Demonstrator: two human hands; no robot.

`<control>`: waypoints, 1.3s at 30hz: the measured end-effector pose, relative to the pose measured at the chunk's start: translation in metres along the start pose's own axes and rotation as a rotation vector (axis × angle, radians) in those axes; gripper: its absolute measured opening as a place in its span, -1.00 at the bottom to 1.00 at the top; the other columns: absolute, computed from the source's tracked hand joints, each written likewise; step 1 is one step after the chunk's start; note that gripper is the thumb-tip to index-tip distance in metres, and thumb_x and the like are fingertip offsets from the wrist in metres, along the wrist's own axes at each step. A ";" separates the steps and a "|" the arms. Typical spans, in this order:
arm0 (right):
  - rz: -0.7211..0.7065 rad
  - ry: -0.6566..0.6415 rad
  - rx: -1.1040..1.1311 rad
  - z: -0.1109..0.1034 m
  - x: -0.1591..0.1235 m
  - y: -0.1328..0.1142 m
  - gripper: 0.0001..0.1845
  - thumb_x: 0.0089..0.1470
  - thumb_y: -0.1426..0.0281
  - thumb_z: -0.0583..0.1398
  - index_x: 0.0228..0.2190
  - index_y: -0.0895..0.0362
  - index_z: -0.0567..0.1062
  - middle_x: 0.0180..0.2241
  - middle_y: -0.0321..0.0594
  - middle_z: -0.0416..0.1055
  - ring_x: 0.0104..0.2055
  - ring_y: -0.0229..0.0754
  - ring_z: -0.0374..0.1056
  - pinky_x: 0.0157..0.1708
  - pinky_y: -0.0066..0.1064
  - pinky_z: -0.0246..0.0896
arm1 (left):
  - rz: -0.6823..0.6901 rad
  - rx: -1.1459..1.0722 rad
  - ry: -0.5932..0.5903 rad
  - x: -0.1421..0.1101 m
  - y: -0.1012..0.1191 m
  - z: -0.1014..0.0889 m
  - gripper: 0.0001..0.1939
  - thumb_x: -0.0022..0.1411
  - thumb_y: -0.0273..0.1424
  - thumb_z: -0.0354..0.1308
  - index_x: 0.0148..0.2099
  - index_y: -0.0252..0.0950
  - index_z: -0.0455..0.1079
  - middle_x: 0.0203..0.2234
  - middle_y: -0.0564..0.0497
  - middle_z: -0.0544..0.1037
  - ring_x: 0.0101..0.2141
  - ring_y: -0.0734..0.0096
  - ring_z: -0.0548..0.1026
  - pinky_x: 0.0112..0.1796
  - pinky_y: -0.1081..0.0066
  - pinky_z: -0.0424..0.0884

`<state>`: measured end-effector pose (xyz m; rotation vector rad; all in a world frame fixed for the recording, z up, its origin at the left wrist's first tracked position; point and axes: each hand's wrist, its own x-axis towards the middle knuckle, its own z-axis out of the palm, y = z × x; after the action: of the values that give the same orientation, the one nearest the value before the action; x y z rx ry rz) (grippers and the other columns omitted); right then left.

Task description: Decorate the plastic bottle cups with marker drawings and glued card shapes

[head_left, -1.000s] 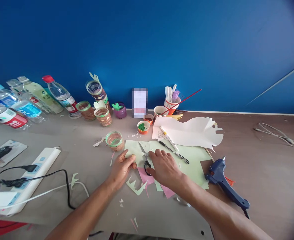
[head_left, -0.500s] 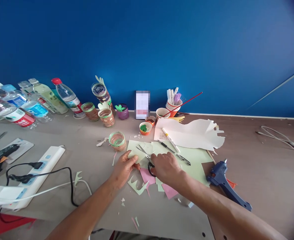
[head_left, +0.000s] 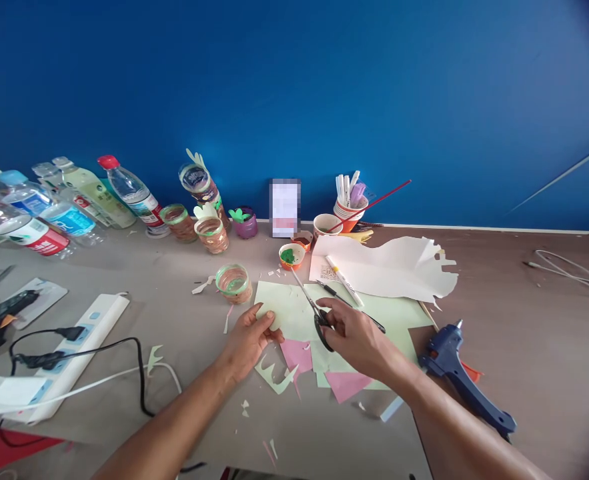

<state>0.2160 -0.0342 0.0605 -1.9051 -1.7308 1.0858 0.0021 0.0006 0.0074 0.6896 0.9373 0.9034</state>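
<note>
My left hand (head_left: 252, 337) pinches a small piece of pale green paper (head_left: 270, 321) between thumb and fingers. To its right, my right hand (head_left: 352, 331) grips the black handles of a pair of scissors (head_left: 310, 297), whose blades are together and point away from me. The blades are apart from the held piece. Under both hands lie pale green paper sheets (head_left: 389, 350) and pink paper (head_left: 298, 355). A cut green scrap with pointed edges (head_left: 277, 381) rests in front of my left hand. A cut bottle base banded in brown and green (head_left: 234, 284) stands just beyond it.
A blue glue gun (head_left: 467, 380) lies at right, near a torn white sheet (head_left: 384, 265). Paint cups (head_left: 292, 256), a phone (head_left: 285, 208) and decorated pots (head_left: 211, 235) line the back. Bottles (head_left: 137, 193) and a power strip with cords (head_left: 81, 347) occupy the left.
My right hand has drawn the scissors to the right, away from the green paper piece. The blades have gone from spread to closed. My left hand stays nearly in place.
</note>
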 end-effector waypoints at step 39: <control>-0.272 0.105 0.149 0.065 -0.019 -0.005 -0.74 0.07 0.30 0.12 -0.18 0.12 0.33 -0.53 -0.38 0.30 -0.56 -0.29 0.17 -0.56 -0.48 0.09 | -0.059 -0.078 -0.043 -0.009 0.006 0.012 -0.75 -0.01 -0.30 0.42 -0.36 -0.32 0.47 -0.57 0.10 0.42 -0.55 0.57 0.35 -0.43 0.49 0.40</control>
<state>0.1661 -0.0666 0.0273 -1.5550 -1.7365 0.9647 0.0082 -0.0060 0.0212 0.6098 0.8754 0.8651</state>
